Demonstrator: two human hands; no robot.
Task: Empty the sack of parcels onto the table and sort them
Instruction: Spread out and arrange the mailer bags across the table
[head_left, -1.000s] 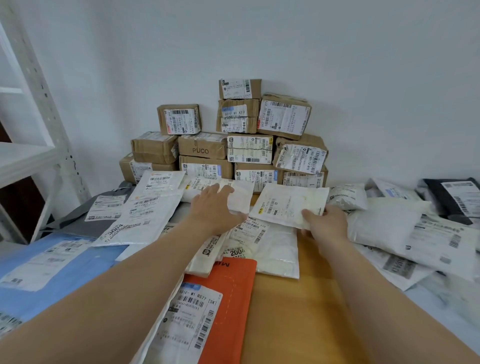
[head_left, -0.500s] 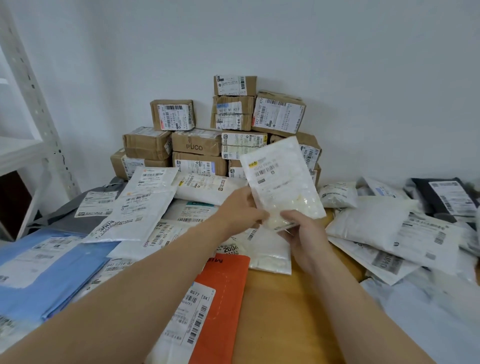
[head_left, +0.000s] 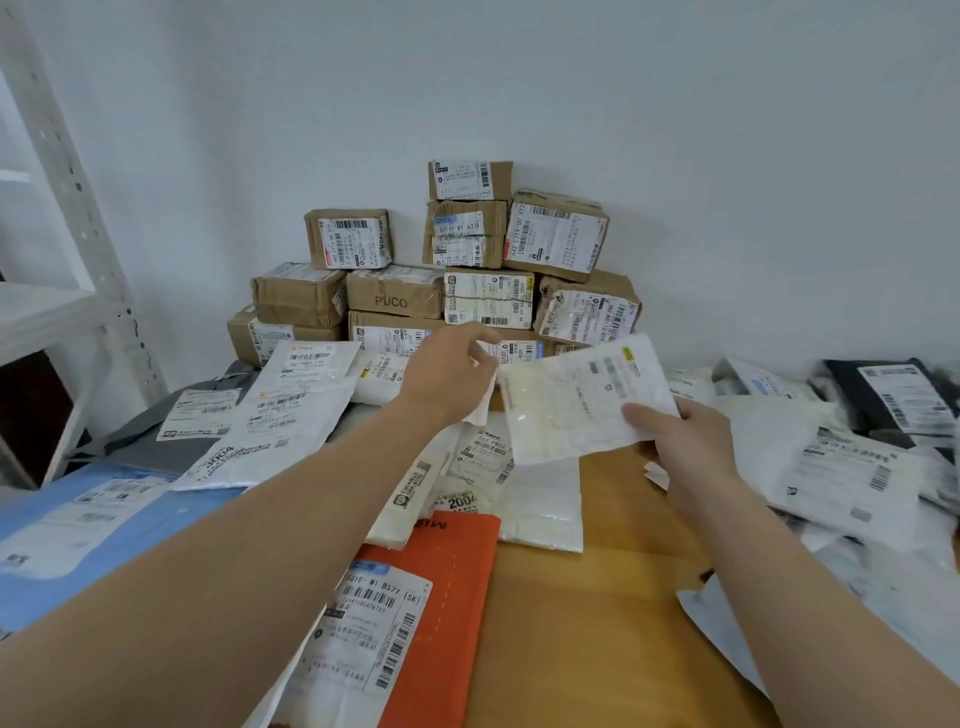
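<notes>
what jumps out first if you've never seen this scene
The left hand and right hand hold a white parcel at centre. Behind it a stack of brown cardboard boxes stands against the wall, and an orange mailer lies nearest on the wooden table.

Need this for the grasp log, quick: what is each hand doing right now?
Left hand: grips the white pouch by its left edge.
Right hand: grips the same pouch at its lower right corner, thumb on top.
</notes>
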